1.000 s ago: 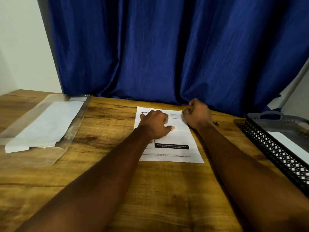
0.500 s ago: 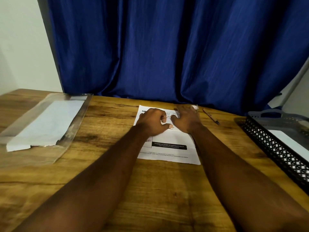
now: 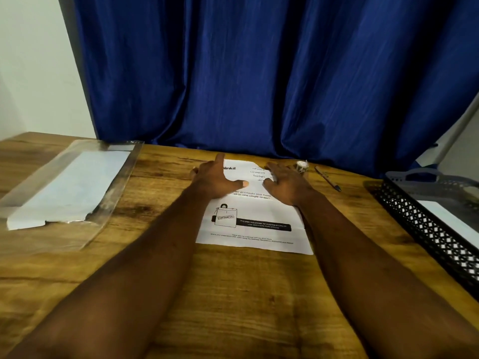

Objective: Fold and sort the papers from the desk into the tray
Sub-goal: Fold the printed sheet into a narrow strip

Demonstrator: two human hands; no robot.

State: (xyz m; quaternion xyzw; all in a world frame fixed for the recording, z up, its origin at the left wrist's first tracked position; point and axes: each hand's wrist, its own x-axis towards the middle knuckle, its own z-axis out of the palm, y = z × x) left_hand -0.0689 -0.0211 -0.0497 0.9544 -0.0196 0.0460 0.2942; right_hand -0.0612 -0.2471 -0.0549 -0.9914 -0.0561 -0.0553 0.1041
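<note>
A white printed sheet [image 3: 255, 213] lies flat on the wooden desk [image 3: 233, 294], its far edge near the blue curtain. My left hand [image 3: 216, 177] rests on the sheet's far left corner, fingers spread, thumb pointing right. My right hand [image 3: 287, 182] lies flat on the far right part of the sheet, fingers apart. Neither hand grips anything. The black mesh tray [image 3: 425, 229] stands at the right edge of the desk with a white paper [image 3: 451, 218] inside it.
A clear plastic sleeve [image 3: 64, 193] with white paper in it lies at the left. A small roll of tape [image 3: 302, 165] and a pen [image 3: 328, 178] sit beyond my right hand. The blue curtain [image 3: 259, 73] hangs behind the desk.
My right hand has let go of the small roll near the pen and come left onto the sheet. Both hands then opened and spread apart over the sheet's far end.
</note>
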